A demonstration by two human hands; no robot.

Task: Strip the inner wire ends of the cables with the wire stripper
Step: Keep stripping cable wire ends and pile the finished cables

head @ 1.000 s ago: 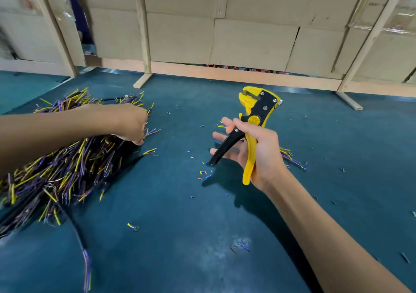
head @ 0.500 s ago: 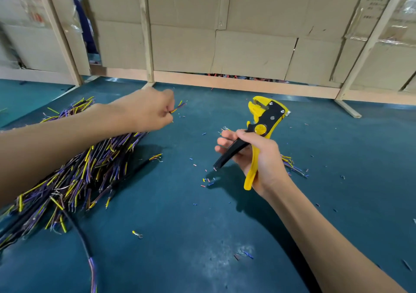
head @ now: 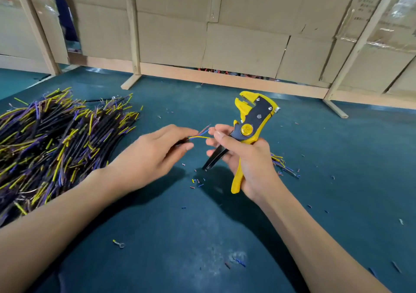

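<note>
On the flat dark blue-green table mat (head: 157, 236), a wide bare patch is seen in front, between the two arms. At the far edge of the mat a low wooden rail (head: 225, 78) is set, and behind it a wall of brown cardboard sheets (head: 236, 44) is held up by pale wooden posts (head: 132, 29).

On the left side, a big messy pile of thin black cables with yellow and purple wire ends (head: 51, 144) is spread out up to the left edge of the view. A small bunch of the same wires (head: 281, 164) is seen behind the right hand, partly hidden.

One thin black cable with yellow, blue and red inner wires (head: 198, 136) is pinched by the left hand (head: 153, 157) between thumb and fingers, above the mat. Its thin wire ends are spread out and are touched by the fingertips of the right hand (head: 247, 159).

The yellow and black plastic wire stripper (head: 249, 126) is gripped by the right hand, with the fingers curled round its handles. Its head is pointed up and away, and small silver rivets are seen on its black side. The head is kept just beside the wire ends.

Tiny cut bits of coloured wire skin (head: 197, 183) are scattered on the mat below the hands. A small metal ring end (head: 119, 243) is seen lying alone nearer the front.
</note>
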